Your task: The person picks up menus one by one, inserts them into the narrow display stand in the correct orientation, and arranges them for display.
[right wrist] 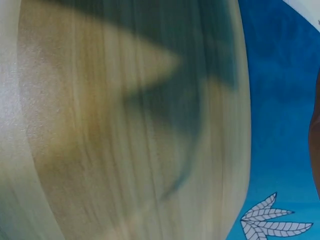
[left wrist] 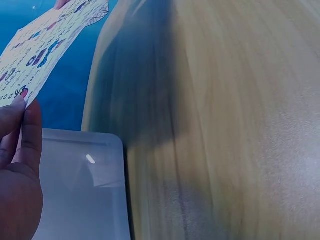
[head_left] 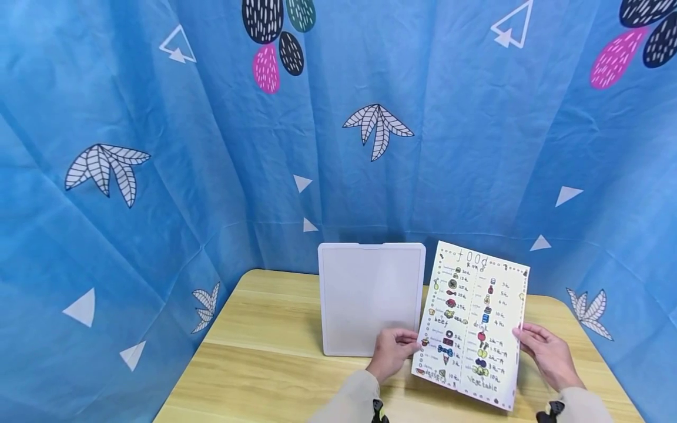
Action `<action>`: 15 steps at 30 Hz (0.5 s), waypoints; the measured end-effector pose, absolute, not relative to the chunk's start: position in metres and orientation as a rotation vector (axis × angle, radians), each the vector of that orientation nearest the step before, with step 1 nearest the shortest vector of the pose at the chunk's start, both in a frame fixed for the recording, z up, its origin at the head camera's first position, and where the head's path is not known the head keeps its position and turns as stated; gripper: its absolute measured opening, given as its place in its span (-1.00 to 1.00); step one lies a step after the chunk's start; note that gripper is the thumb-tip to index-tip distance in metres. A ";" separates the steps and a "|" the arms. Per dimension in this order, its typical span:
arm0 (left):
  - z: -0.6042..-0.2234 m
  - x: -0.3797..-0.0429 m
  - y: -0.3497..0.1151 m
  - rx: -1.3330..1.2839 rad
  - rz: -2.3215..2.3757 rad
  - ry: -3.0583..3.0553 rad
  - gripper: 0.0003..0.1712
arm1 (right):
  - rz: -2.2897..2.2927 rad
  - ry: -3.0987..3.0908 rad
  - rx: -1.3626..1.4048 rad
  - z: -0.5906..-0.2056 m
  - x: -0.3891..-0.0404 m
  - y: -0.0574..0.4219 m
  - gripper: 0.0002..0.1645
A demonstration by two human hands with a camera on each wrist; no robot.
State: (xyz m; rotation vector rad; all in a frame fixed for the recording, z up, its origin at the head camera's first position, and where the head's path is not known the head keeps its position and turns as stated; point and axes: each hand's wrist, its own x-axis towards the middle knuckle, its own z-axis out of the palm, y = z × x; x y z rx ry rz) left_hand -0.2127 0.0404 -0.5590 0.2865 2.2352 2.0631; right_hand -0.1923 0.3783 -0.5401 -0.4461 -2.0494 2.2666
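A hand-drawn food menu sheet (head_left: 468, 329) is held up, slightly tilted, over the right part of the table in the head view. My left hand (head_left: 392, 353) pinches its left edge between thumb and fingers; the left wrist view shows that grip on the sheet (left wrist: 45, 47) up close. On the other side, my right hand (head_left: 550, 355) pinches the right edge, its fingers partly behind the paper. Just left of the sheet stands a white board (head_left: 370, 299) with a rounded frame, upright at the back of the table. In the right wrist view only a sliver of the hand (right wrist: 315, 140) appears.
The wooden table (head_left: 254, 346) stretches under both arms. A blue patterned curtain (head_left: 370, 194) hangs behind it and along both sides. Shadows of the sheet and hands fall on the tabletop in the wrist views.
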 end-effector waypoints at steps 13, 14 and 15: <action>-0.552 -0.219 0.034 0.325 2.089 2.249 -0.82 | 2.299 -1.961 -0.273 -0.527 -0.195 0.375 -0.76; -0.552 -0.220 0.034 0.327 2.087 2.254 -0.82 | 2.301 -1.958 -0.270 -0.526 -0.195 0.375 -0.76; -0.551 -0.221 0.034 0.326 2.086 2.258 -0.82 | 2.301 -1.956 -0.270 -0.526 -0.195 0.374 -0.76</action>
